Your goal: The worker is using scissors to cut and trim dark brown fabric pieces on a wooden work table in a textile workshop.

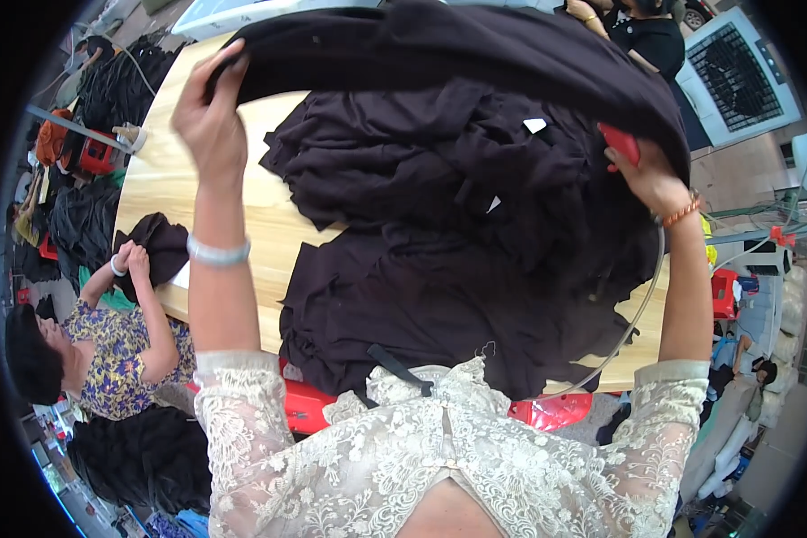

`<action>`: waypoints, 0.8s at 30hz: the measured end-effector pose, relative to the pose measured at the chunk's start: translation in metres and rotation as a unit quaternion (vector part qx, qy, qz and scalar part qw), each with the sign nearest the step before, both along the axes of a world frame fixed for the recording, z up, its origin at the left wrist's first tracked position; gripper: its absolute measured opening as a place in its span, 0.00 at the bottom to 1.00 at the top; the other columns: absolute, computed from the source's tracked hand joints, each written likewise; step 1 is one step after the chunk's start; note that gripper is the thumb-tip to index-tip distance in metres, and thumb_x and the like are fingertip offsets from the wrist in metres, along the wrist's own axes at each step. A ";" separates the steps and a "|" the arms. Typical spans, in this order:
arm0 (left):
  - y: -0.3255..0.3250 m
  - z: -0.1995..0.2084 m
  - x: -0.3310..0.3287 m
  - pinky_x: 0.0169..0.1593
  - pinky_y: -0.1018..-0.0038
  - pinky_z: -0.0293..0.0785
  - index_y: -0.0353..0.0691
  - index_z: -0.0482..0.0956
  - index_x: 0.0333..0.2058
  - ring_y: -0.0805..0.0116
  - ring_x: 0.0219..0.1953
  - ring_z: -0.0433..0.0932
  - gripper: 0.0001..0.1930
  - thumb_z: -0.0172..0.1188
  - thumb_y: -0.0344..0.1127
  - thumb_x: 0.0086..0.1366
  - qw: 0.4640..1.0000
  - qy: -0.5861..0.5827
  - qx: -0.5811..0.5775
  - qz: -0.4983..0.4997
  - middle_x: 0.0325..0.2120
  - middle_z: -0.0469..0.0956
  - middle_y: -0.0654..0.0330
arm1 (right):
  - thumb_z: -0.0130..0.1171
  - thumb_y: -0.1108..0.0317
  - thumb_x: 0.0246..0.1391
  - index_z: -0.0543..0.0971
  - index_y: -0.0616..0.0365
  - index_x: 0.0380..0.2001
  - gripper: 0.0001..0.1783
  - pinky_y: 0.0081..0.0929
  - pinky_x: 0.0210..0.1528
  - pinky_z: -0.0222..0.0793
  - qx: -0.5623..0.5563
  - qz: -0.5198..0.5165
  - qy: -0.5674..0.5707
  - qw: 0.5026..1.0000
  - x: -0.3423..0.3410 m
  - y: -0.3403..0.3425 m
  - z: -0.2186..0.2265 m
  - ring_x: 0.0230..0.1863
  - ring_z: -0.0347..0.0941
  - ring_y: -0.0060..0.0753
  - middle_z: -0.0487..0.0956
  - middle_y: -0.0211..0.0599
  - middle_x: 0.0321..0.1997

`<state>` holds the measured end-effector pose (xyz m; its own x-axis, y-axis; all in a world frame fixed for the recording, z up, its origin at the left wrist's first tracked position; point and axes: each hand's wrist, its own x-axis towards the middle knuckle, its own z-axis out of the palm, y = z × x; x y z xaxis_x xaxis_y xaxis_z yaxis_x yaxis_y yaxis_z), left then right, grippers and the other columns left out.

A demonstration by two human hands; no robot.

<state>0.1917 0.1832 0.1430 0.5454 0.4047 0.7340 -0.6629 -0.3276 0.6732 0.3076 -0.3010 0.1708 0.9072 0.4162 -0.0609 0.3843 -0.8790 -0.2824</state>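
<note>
A dark garment [439, 54] is stretched in an arch above the table, its left end pinched in the closed fingers of my left hand [213, 121]. At its right end, the cloth drapes down behind my right hand [652, 179]. That hand is closed around a red tool [620, 145], whose full shape is partly hidden by fingers and cloth; whether the hand also grips the cloth cannot be told. A clear hose [647, 300] curves down from near my right wrist. Beneath the raised cloth lie piled dark garments [403, 170], with small white tags showing.
A pale wooden table [161, 152] carries the pile. At the left, a co-worker in a flowered top [134, 359] handles a dark cloth [161, 255]. Another person [641, 40] stands at the far right. Red stools [305, 408] show at the near edge, and dark cloth heaps [139, 462] lie lower left.
</note>
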 end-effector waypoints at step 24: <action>-0.087 -0.206 -0.160 0.40 0.63 0.73 0.37 0.79 0.24 0.55 0.33 0.77 0.01 0.61 0.27 0.52 0.790 0.560 0.250 0.000 0.24 0.78 0.55 | 0.65 0.72 0.44 0.73 0.63 0.31 0.12 0.45 0.37 0.69 0.149 -0.051 0.137 0.978 -0.273 0.003 -0.166 0.36 0.73 0.59 0.74 0.53 0.32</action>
<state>0.0321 0.0967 -0.0632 0.9661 0.2169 -0.1400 0.2561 -0.7385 0.6237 0.0347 -0.2979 0.0050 0.9114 0.3607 -0.1979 0.1725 -0.7716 -0.6122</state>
